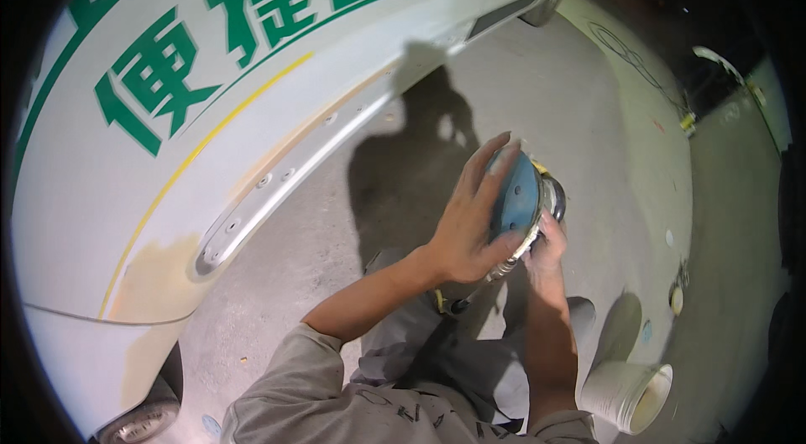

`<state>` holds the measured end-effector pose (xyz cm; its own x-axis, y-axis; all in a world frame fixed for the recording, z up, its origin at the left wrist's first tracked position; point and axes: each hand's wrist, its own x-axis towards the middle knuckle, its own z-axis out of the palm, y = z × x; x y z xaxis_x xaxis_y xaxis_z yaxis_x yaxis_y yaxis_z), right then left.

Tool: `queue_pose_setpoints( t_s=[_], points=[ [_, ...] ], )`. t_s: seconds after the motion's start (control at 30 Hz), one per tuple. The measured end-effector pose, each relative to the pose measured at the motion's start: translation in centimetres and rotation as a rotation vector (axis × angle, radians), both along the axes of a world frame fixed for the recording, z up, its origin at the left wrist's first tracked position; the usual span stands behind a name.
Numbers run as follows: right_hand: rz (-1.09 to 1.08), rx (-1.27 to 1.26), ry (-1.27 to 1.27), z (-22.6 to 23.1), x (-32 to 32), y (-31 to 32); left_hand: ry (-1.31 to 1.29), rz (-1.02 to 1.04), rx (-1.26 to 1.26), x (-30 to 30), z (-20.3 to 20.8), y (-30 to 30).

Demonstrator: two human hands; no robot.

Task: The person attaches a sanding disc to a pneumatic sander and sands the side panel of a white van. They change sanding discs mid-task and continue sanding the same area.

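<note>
A hand-held disc sander (557, 199) is turned on its side in front of me, above my lap. Its round blue sanding disc (520, 195), with small holes in it, faces left. My left hand (467, 230) spans that disc, thumb at the lower edge and fingers spread over the upper part. Behind the disc, my right hand (547, 246) is closed round the sander's body, its fingers partly hidden. A hose fitting (501, 270) hangs below the disc.
A white vehicle body (243, 121) with green lettering and a yellow stripe runs along the left. Beige filler patches (159, 280) mark its lower side. A white bucket (625, 396) lies tipped at lower right. A cable (630, 54) is on the grey floor (537, 83).
</note>
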<state>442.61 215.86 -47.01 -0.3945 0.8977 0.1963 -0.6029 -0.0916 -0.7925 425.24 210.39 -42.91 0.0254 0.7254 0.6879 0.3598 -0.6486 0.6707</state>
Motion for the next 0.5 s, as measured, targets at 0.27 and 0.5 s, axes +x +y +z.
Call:
queue_pose_setpoints(
  t_s=[0.27,0.5],
  points=[
    [-0.321,0.696,-0.649,-1.3,-9.3,3.8,-1.071,-0.108,-0.509,-7.5,-7.7,2.3],
    [-0.565,0.752,-0.518,-4.1,-20.0,7.8,0.505,0.842,-0.022,-22.2,-1.3,-13.8]
  ],
)
